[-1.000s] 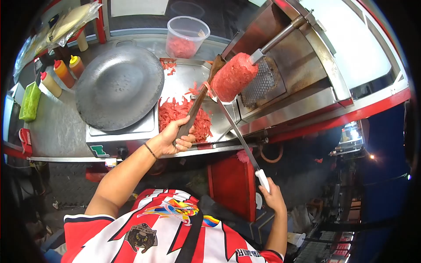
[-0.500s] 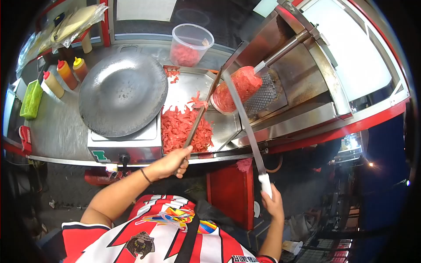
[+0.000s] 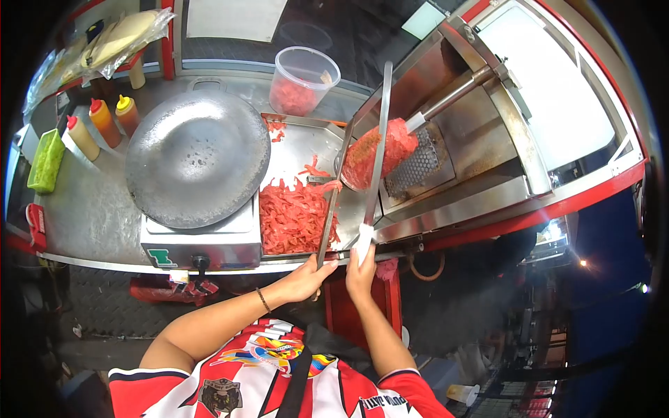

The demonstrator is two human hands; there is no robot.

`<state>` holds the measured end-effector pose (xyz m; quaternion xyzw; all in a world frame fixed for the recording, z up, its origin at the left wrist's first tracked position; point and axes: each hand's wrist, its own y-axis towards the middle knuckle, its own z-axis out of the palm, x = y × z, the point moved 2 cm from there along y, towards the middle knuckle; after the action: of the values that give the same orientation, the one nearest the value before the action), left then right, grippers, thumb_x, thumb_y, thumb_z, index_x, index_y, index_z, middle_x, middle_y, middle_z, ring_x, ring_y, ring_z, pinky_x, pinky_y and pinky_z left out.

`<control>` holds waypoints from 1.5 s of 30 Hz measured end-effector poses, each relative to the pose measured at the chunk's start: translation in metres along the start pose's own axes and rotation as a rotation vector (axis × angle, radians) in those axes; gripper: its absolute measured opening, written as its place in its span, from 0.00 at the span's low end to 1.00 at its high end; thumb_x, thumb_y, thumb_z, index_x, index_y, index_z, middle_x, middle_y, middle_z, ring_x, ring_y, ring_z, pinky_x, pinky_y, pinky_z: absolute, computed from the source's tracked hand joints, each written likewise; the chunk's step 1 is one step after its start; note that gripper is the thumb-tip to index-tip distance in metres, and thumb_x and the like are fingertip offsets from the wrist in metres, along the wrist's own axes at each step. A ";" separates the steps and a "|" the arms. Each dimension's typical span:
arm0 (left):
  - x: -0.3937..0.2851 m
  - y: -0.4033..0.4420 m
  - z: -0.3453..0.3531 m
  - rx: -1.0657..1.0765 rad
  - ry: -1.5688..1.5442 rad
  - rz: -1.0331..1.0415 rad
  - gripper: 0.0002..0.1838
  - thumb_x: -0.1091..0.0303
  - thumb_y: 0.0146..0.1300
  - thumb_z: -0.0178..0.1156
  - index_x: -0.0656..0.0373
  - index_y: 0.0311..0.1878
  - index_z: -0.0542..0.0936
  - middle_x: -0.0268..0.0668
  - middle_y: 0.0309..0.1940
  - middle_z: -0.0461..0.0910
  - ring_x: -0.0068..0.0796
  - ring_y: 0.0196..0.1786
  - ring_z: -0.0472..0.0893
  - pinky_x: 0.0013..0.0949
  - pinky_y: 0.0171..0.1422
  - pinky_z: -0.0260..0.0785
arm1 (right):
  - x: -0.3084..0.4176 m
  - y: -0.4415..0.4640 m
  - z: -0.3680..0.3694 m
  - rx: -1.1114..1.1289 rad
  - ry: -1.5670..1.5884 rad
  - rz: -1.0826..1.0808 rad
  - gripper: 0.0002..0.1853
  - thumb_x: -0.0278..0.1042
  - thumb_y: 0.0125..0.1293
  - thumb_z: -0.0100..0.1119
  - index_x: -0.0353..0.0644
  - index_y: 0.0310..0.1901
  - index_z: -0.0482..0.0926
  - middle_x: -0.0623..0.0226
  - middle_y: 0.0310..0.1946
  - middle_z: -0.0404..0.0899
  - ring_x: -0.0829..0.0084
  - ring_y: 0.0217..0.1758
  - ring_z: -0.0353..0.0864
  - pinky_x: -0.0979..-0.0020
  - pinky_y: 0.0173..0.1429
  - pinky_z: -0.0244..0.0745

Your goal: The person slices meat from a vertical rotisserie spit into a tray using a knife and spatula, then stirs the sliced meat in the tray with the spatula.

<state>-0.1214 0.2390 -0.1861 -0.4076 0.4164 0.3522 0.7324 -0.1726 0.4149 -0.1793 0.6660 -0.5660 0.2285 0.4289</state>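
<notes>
My left hand [image 3: 310,280] is closed around the lower end of a long, narrow metal tool [image 3: 327,226], whose kind I cannot make out. Its upper end reaches over the heap of red meat shavings [image 3: 293,217] in the steel tray [image 3: 303,143]. In my right hand [image 3: 359,275] is the white handle of a long-bladed knife [image 3: 382,132], pointing up and away from me. From my viewpoint the blade crosses in front of the red meat cone [image 3: 366,157] on its tilted-looking spit [image 3: 456,94]; whether they touch I cannot tell.
Left of the tray, a dark round griddle pan [image 3: 198,157] sits on a burner [image 3: 209,252]. A clear bucket [image 3: 304,73] with red meat stands behind. Sauce bottles [image 3: 104,124] and a green container [image 3: 47,161] line the left side. The metal grill housing [image 3: 467,198] rises at right.
My right hand has moved left and up with the knife, whose blade is now more upright. My left hand has shifted slightly right and down with its tool, bringing the hands close together.
</notes>
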 end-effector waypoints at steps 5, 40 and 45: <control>-0.017 -0.001 0.002 -0.013 0.026 0.033 0.30 0.41 0.80 0.49 0.62 0.61 0.63 0.31 0.22 0.68 0.24 0.21 0.74 0.32 0.25 0.73 | 0.015 0.061 0.006 0.117 -0.085 0.036 0.11 0.33 0.77 0.57 0.34 0.52 0.72 0.50 0.29 0.79 0.58 0.31 0.81 0.55 0.36 0.72; -0.030 0.026 -0.050 0.369 -0.968 -0.208 0.28 0.34 0.79 0.42 0.50 0.37 0.67 0.25 0.20 0.58 0.14 0.17 0.57 0.21 0.18 0.49 | 0.020 -0.057 -0.235 0.472 -0.523 0.249 0.13 0.34 0.70 0.64 0.35 0.49 0.77 0.47 0.28 0.81 0.54 0.30 0.86 0.59 0.36 0.75; -0.023 -0.005 -0.051 0.159 -0.638 -0.301 0.26 0.33 0.79 0.41 0.47 0.38 0.66 0.25 0.20 0.59 0.18 0.18 0.58 0.25 0.22 0.53 | 0.023 -0.052 -0.248 0.400 -0.320 0.356 0.12 0.33 0.70 0.64 0.35 0.49 0.80 0.61 0.26 0.80 0.72 0.30 0.80 0.66 0.38 0.74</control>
<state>-0.1427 0.1875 -0.1807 -0.2758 0.1281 0.3166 0.8985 -0.0725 0.6074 -0.0466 0.6549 -0.6781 0.2990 0.1481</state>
